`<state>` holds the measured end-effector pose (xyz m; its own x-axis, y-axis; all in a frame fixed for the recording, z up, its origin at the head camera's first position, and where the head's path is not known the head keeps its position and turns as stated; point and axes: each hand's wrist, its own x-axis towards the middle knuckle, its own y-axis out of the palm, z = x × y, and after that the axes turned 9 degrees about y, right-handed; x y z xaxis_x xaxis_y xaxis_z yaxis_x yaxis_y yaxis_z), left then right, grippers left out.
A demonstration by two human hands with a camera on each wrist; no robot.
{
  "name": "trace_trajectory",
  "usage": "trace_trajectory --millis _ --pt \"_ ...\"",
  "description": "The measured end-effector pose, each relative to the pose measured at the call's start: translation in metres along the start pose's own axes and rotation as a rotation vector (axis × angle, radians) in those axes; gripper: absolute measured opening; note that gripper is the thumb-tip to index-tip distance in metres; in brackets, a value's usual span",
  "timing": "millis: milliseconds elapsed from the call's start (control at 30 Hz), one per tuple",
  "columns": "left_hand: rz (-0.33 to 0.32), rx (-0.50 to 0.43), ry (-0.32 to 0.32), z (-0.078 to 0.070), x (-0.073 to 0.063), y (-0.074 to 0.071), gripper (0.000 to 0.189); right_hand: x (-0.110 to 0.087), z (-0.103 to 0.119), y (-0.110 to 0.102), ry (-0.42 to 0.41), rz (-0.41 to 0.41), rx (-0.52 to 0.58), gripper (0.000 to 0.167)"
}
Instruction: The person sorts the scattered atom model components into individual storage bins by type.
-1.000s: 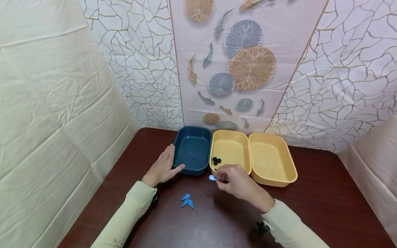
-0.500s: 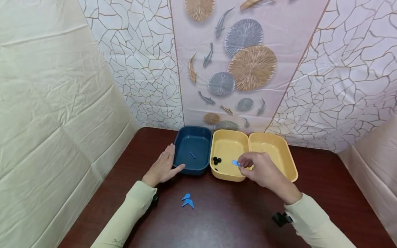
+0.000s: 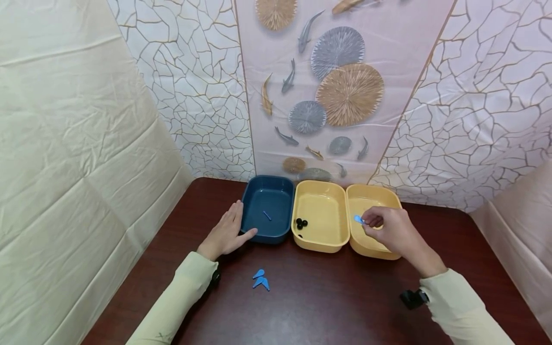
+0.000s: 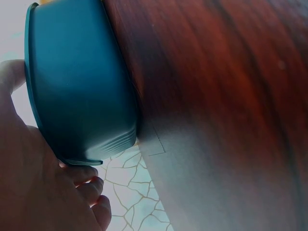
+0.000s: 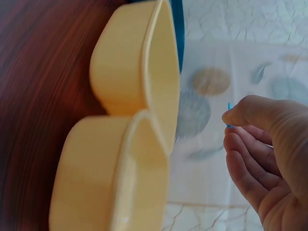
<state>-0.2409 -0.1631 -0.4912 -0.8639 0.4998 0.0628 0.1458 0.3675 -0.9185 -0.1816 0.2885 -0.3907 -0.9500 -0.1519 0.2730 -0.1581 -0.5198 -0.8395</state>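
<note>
My right hand (image 3: 390, 229) pinches a small flat blue drop-shaped piece (image 3: 359, 219) between thumb and fingers, over the right yellow bin (image 3: 374, 250). Only a thin edge of the piece shows at the fingertips in the right wrist view. My left hand (image 3: 226, 231) rests with straight fingers along the left side of the dark blue bin (image 3: 269, 239), thumb at its near corner. Several blue drop-shaped pieces (image 3: 261, 281) lie together on the table in front of the bins.
The middle yellow bin (image 3: 321, 247) holds several black round pieces (image 3: 300, 224). A thin dark blue stick (image 3: 267, 215) lies inside the dark blue bin. The three bins stand side by side along the back of the dark red table (image 3: 310, 302), before a patterned cloth (image 3: 310, 86).
My right hand has carried the blue piece rightward, from in front of the middle yellow bin, across it, to above the right yellow bin. The left hand stays where it was.
</note>
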Motion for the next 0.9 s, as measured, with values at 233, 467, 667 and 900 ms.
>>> trace_trajectory --millis 233,467,667,900 --pt "0.016 0.002 -0.014 0.000 0.000 -0.001 0.103 0.002 -0.029 0.001 0.062 -0.020 -0.013 0.006" --pt "0.001 -0.007 0.001 -0.001 0.001 0.000 0.103 0.008 -0.054 0.007 0.125 0.002 -0.019 0.005" --pt "-0.012 -0.008 0.005 -0.002 -0.001 -0.002 0.102 0.015 -0.071 0.019 0.164 0.019 -0.027 0.005" --pt "0.009 0.000 -0.001 -0.002 0.000 -0.002 0.103 0.021 -0.086 0.033 0.198 0.008 -0.031 0.006"
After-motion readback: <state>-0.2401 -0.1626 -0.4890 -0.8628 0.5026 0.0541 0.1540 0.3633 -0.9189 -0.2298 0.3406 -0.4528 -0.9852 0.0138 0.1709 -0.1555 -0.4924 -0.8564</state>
